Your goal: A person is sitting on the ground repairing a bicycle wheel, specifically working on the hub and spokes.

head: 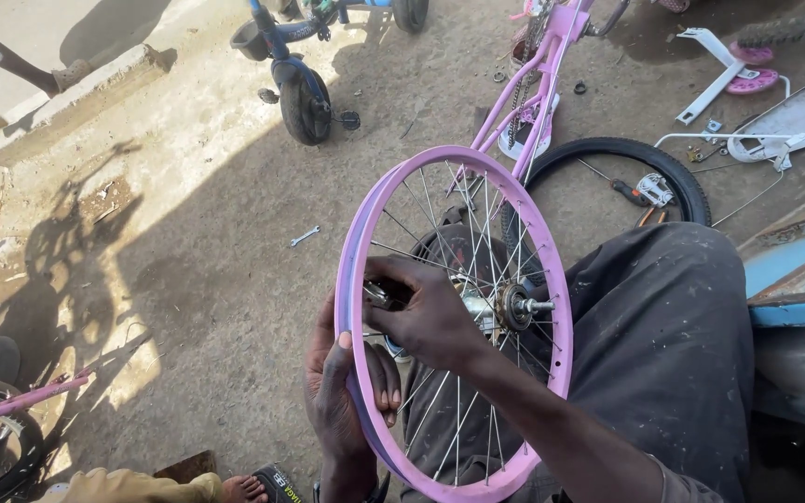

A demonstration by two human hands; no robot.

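Note:
A pink bicycle wheel rim [477,163] with metal spokes and a hub with axle [517,305] stands upright in front of me, leaning by my dark-trousered knee [673,317]. My left hand [342,396] grips the rim's lower left edge, thumb on the outside and fingers curled inside. My right hand [426,312] reaches through from the right and pinches a small dark metal tool [382,296] against the spokes near the rim's left side.
A black tyre [626,154] lies on the dirt behind the wheel with a screwdriver inside it. A pink bicycle frame [538,79] stands beyond, a small blue bike [295,70] at upper left, a spanner [304,237] on the ground, another person's foot [239,487] at bottom.

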